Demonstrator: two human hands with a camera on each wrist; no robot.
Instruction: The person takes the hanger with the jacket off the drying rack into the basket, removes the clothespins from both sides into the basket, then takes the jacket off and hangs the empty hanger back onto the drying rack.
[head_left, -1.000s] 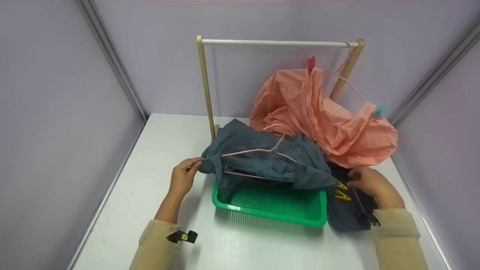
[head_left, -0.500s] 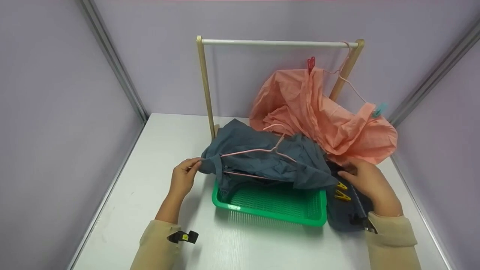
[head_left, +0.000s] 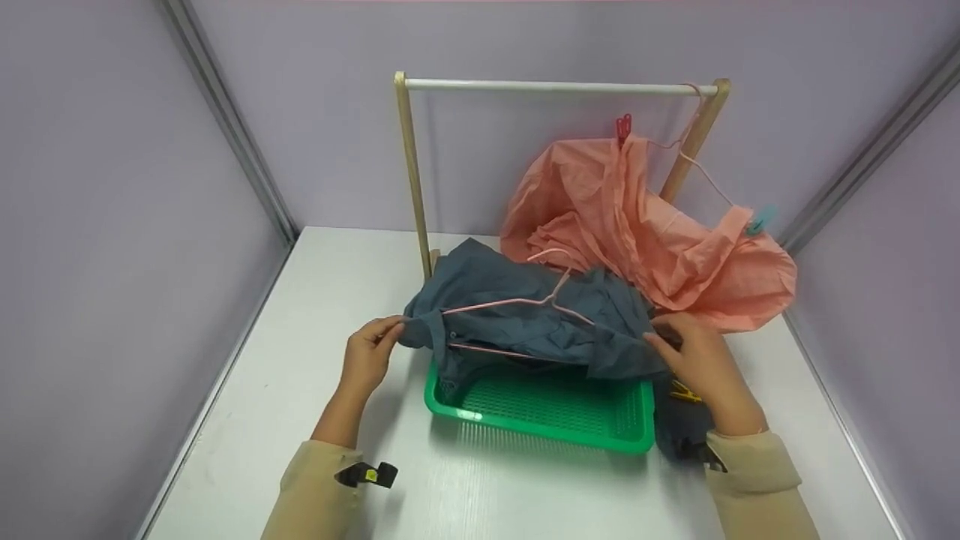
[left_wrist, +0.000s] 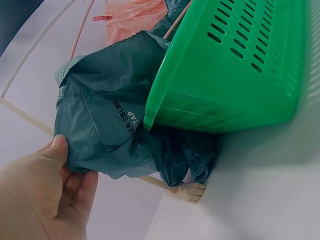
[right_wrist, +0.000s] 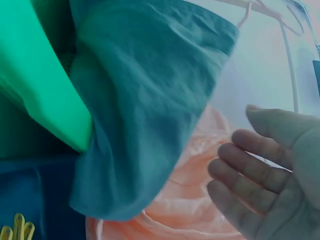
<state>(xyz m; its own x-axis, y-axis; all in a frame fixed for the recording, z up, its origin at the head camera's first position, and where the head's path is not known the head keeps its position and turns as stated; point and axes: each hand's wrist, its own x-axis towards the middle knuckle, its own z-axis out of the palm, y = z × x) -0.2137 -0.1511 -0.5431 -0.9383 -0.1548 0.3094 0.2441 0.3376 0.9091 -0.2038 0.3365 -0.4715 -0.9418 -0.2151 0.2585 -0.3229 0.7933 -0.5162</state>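
Note:
A blue-grey garment (head_left: 525, 337) lies over the back of the green basket (head_left: 536, 442), printed letters showing on it in the left wrist view. Within its folds a pink clothes hanger (head_left: 499, 302) sits, the hook pointing away from me. My left hand (head_left: 364, 360) pinches the garment's left end between thumb and fingers, as the left wrist view confirms. Beside the right end is my right hand (head_left: 701, 367); in the right wrist view its fingers (right_wrist: 245, 165) are loosely spread and stand apart from the cloth.
Behind stands a clothes rack (head_left: 555, 86) with wooden legs. From its right end a peach garment (head_left: 600, 187) hangs on a hanger, with a red clothespin (head_left: 624, 129) and a teal clothespin (head_left: 760, 220). Yellow clothespins (head_left: 684, 391) lie on dark cloth (head_left: 679, 431) right of the basket.
My right hand has moved left, from over the dark cloth and yellow clothespins to the garment's right end. The left hand keeps its pinch in the same place.

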